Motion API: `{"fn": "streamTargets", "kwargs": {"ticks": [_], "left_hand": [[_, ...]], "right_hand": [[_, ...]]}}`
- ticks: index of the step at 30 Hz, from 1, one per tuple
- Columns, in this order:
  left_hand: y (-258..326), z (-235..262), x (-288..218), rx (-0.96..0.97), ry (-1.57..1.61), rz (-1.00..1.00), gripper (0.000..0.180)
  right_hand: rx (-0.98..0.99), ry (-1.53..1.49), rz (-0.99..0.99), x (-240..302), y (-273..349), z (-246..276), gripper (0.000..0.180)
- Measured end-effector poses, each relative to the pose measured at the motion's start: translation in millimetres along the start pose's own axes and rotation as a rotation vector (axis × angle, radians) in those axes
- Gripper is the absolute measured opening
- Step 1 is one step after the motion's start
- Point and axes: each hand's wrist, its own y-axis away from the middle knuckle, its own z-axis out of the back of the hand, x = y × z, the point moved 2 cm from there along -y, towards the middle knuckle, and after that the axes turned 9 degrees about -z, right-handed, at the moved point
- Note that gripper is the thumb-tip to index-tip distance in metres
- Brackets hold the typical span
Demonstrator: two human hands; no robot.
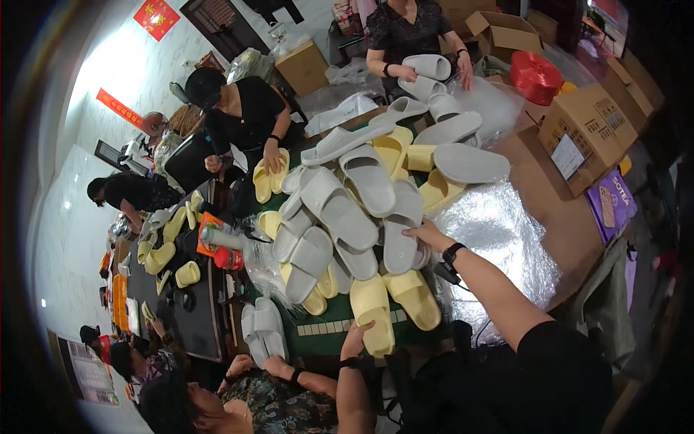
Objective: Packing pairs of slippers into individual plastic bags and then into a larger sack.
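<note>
- Pinched in nearly closed fingers of left hand (356, 338): yellow slipper (372, 307), at near edge of green table (311, 347).
- Pinched between thumb and partly hidden fingers of right hand (428, 235): grey slipper (400, 242), on near right side of slipper pile (336, 206).
- Spread toward right edge: clear plastic wrap (491, 239).
- Set along right edge: cardboard box (585, 134).
- Fixed to pale wall (87, 173): red poster (156, 18).

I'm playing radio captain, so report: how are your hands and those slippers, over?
Left hand gripping yellow slipper. Right hand gripping gray slipper. Slipper pile crowding close.
</note>
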Motion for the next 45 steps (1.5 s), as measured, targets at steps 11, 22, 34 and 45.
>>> {"fn": "streamTargets", "kwargs": {"ticks": [11,22,34,45], "left_hand": [[-25,-16,-28,-0.865,-0.614,-0.675,0.062],[-108,-79,-233,-0.422,-0.988,-1.038,0.090],[-125,-79,-196,-0.536,-1.149,-1.126,0.042],[-50,-47,-67,-0.728,-1.271,-0.708,0.050]], "right_hand": [[-0.154,0.326,0.136,82,162,4,0.049],[0.107,0.746,0.340,210,209,-7,0.051],[0.063,0.935,0.588,344,96,39,0.045],[-0.308,0.617,0.458,306,-75,89,0.034]]}}
